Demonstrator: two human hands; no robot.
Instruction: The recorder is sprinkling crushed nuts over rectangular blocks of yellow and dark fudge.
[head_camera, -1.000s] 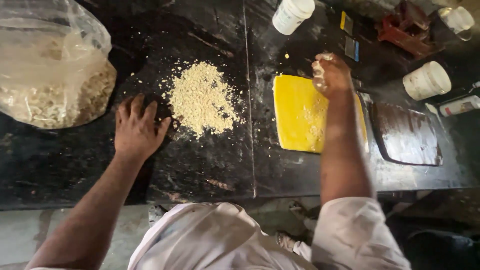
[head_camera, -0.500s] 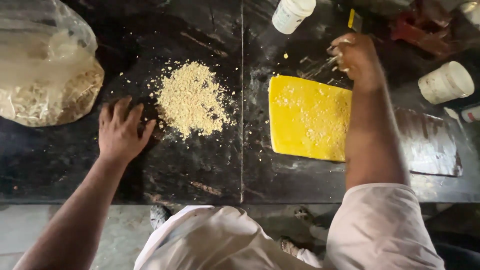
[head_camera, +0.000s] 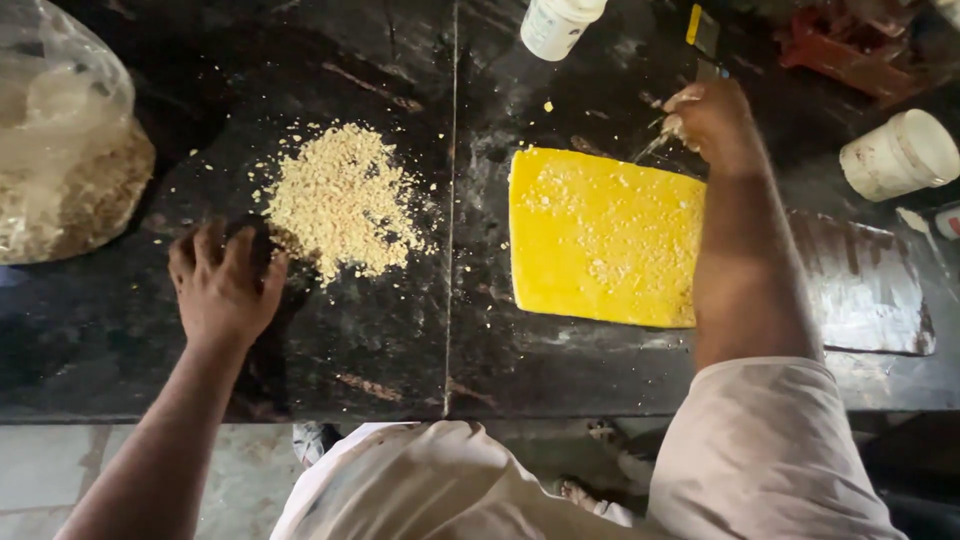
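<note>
Two bare hands are working over a dark stone surface (head_camera: 380, 360). The left hand (head_camera: 225, 285) is lying flat and open, fingers spread, palm pressing the surface and holding nothing, its fingertips just touching the lower left edge of a heap of pale crushed crumbs (head_camera: 340, 200). The right hand (head_camera: 712, 122) is hovering above the far right corner of a yellow rectangular slab (head_camera: 600, 235), its fingers bunched together in a pinch; pale crumbs are falling from them onto the slab, whose top is already lying dusted with the same bits. The slab is sitting right of the seam in the surface, well apart from the heap. A clear plastic bag (head_camera: 65, 150) of crumbs is resting at far left, and two white cups, one (head_camera: 555, 22) beyond the slab and one (head_camera: 900, 152) at right, are standing nearby.
</note>
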